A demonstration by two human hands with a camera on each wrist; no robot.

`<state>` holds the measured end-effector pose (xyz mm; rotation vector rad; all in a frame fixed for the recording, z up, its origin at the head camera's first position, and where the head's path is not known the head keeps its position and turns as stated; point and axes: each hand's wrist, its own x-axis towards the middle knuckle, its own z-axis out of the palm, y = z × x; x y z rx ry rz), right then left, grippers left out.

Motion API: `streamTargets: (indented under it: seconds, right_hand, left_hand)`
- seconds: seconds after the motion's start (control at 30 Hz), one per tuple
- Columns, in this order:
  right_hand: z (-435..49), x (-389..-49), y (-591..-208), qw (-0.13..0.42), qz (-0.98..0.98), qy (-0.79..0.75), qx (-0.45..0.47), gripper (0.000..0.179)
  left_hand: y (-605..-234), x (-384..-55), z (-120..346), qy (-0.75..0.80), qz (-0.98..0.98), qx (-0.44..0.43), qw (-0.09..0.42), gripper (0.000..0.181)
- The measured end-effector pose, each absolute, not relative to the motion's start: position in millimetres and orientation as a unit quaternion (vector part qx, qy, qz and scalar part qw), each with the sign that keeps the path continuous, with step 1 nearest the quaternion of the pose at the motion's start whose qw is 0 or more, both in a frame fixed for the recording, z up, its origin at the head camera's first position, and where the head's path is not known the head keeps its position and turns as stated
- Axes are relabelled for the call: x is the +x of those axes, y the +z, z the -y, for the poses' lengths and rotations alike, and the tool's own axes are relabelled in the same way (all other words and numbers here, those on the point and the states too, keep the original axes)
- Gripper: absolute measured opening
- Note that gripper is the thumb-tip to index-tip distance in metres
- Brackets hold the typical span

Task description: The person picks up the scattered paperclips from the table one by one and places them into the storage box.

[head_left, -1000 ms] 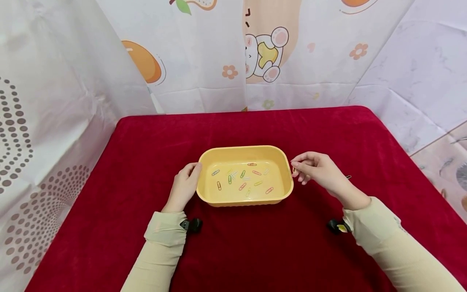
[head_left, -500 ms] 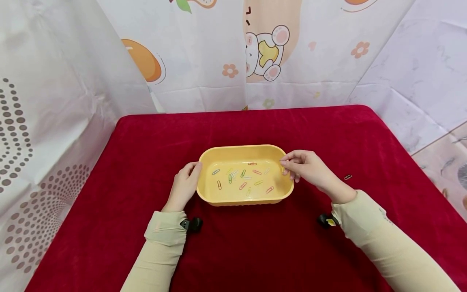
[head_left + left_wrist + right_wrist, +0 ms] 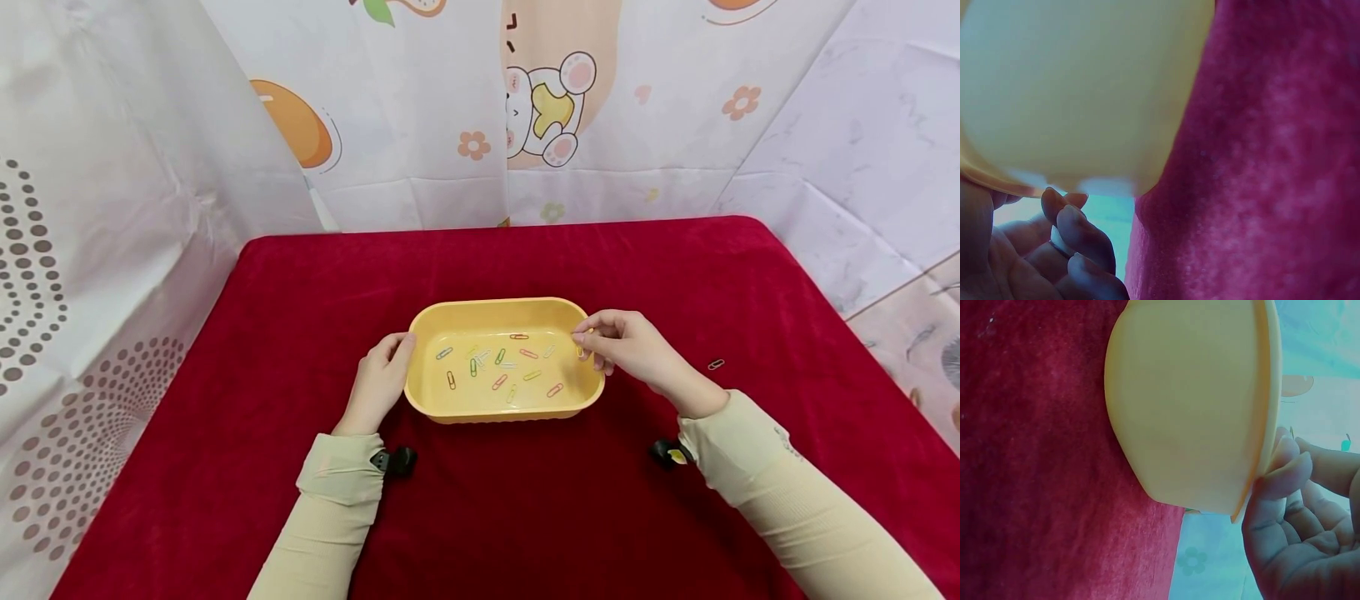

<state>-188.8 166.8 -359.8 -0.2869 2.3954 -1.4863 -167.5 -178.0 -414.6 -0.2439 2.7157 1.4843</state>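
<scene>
A yellow plastic tub [image 3: 498,408] stands on the red cloth, with several coloured paper clips scattered over its floor. My left hand [image 3: 381,375] grips its left rim, thumb on top and fingers outside, below the rim in the left wrist view. At the opposite end, my right hand [image 3: 626,346] reaches over the right rim. Its thumb and index finger pinch a small yellow paper clip [image 3: 580,352] just inside that rim. The right wrist view shows the fingers beside the tub's outer wall [image 3: 1191,406], with only a sliver of the clip visible.
One dark-looking paper clip [image 3: 716,364] lies on the red cloth [image 3: 525,500], right of the right wrist. White printed curtains [image 3: 420,200] hang behind the table and along its sides.
My right hand has moved left, carrying the yellow paper clip from outside the tub's right rim to just inside it. The left hand keeps its hold on the tub.
</scene>
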Motion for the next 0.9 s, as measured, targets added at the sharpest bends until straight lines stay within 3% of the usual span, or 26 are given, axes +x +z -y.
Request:
streamTargets:
  seconds: [0.9]
  right_hand:
    - [-194,-181,-360,0.109,-0.841,-0.522,-0.089,0.031]
  left_hand:
    - [-413,-167,177,0.476,-0.875,-0.081,0.020,0.054]
